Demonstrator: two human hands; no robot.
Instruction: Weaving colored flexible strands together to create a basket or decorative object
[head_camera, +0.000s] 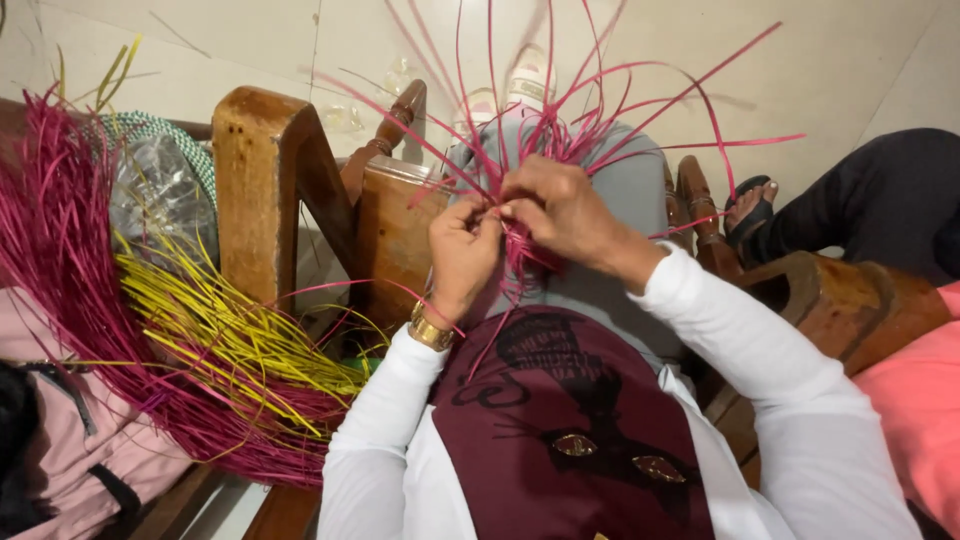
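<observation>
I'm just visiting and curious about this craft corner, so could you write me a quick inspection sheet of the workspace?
Surface: grey-clothed lap, wooden chair.
Job's things: pink strips fan out from both hands.
Clutter: pink strip bundle, yellow strips, pink bag.
Grippers: left hand and right hand pinch the strips; gold bracelet.
Cables: nothing seen.
Surroundings: pale tiled floor, another person's sandalled foot.

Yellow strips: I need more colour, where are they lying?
In the head view the yellow strips lie at the person's left, on the heap of pink strips, below the wooden armrest.
</observation>
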